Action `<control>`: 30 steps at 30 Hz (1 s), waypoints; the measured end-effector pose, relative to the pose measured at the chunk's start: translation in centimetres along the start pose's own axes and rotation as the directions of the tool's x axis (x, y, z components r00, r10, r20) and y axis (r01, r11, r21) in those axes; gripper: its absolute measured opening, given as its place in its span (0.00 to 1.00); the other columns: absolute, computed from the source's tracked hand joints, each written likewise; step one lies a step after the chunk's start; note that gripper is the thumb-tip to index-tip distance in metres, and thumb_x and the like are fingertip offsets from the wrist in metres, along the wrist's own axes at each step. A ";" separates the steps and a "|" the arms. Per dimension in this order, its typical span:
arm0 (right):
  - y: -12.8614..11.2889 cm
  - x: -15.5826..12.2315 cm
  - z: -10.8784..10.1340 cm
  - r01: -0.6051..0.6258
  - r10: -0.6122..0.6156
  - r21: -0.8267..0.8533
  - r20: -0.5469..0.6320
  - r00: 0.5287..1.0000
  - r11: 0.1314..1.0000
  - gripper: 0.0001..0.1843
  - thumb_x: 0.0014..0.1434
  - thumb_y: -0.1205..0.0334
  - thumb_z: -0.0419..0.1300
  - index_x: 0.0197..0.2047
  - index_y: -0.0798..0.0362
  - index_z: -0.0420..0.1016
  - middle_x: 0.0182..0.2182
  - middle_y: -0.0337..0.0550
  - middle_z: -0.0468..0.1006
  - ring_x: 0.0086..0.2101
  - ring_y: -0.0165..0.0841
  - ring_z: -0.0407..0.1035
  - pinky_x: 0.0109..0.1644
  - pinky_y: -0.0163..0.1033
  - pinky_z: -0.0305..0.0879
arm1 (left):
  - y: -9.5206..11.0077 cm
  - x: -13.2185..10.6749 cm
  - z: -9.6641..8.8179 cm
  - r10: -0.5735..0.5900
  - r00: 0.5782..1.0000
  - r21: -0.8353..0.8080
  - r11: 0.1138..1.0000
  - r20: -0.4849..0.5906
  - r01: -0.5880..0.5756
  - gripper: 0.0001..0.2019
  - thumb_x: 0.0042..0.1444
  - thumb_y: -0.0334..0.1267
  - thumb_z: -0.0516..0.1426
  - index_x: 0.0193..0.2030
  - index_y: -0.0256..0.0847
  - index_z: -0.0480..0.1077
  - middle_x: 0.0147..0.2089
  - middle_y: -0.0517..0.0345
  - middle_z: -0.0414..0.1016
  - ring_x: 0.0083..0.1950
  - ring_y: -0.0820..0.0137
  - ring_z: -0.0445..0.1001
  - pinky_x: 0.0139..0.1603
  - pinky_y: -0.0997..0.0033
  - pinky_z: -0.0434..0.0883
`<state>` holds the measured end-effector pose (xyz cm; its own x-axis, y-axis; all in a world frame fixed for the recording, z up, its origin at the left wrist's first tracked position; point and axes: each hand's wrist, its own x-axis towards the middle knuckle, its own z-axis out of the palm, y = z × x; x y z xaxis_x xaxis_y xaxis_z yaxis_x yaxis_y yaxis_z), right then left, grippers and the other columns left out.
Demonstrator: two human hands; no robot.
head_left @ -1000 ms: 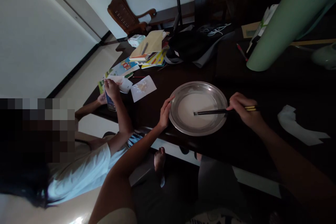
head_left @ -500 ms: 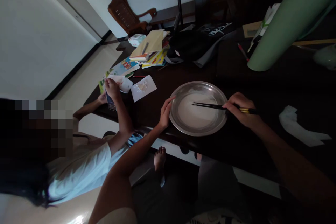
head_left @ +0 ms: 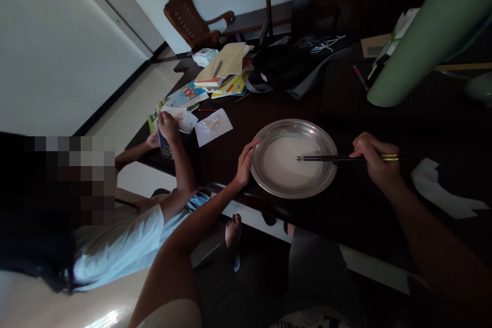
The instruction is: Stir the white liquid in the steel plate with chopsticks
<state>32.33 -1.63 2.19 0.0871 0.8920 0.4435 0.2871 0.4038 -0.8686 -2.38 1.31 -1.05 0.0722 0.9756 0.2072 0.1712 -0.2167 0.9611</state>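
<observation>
A wide shallow metal bowl (head_left: 327,182) stands on the dark table, with a milky white mixture (head_left: 282,164) in it. My left hand (head_left: 244,165) holds the bowl's left rim, its fingers laid along the edge. To the right of the bowl, my right hand (head_left: 375,161) is closed around a pair of black chopsticks (head_left: 334,158) with gold bands. The chopsticks lie nearly level across the right rim, and their tips are over or in the white mixture; I cannot tell which.
A person (head_left: 126,241) sits at left, handling a phone (head_left: 165,146). White paper (head_left: 205,136) with small sticks, a book stack (head_left: 223,69) and a black bag (head_left: 282,69) lie beyond. At right are a green bottle (head_left: 418,36) and torn white paper (head_left: 442,189).
My right hand has drawn back to the right, and the chopstick tips have shifted right within the bowl. My left hand stays on the rim. The view has shifted slightly.
</observation>
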 end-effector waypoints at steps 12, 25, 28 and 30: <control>-0.3 0.2 -0.1 -0.032 0.030 -0.066 -0.018 0.999 0.997 0.29 0.67 0.36 0.58 0.21 0.45 0.76 0.24 0.42 0.70 0.29 0.37 0.66 0.35 0.48 0.63 | 0.3 0.0 0.3 -0.016 1.000 0.028 0.999 -0.021 0.017 0.25 0.67 0.61 0.53 0.55 0.46 0.79 0.59 0.51 0.81 0.63 0.51 0.76 0.67 0.49 0.70; -0.2 0.3 -0.1 -0.017 0.017 -0.025 -0.010 1.000 1.000 0.29 0.68 0.38 0.57 0.21 0.44 0.75 0.24 0.42 0.70 0.29 0.38 0.67 0.35 0.48 0.63 | 0.2 0.0 0.1 -0.009 1.000 0.017 1.000 -0.014 0.009 0.21 0.67 0.60 0.53 0.54 0.53 0.79 0.60 0.56 0.81 0.64 0.52 0.75 0.70 0.46 0.68; -0.3 0.3 0.2 -0.022 0.021 0.003 0.101 0.995 1.000 0.28 0.68 0.38 0.57 0.21 0.43 0.77 0.23 0.41 0.71 0.28 0.37 0.67 0.34 0.47 0.63 | 0.3 0.0 0.1 -0.002 1.000 0.023 1.000 -0.010 0.002 0.23 0.66 0.61 0.53 0.54 0.52 0.79 0.59 0.55 0.81 0.64 0.52 0.75 0.69 0.47 0.69; -0.4 0.3 0.7 0.012 0.001 -0.061 0.200 0.980 0.998 0.26 0.66 0.36 0.60 0.23 0.43 0.78 0.23 0.41 0.72 0.28 0.37 0.67 0.35 0.48 0.65 | 0.4 0.1 0.1 0.003 1.000 0.034 0.999 -0.006 -0.003 0.25 0.66 0.62 0.53 0.55 0.49 0.79 0.59 0.53 0.81 0.64 0.52 0.75 0.69 0.47 0.68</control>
<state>31.52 -1.39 2.54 -0.1055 0.9149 0.3897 0.3460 0.4012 -0.8481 -2.18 1.28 -0.73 0.0668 0.9752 0.2109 0.2039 -0.2203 0.9539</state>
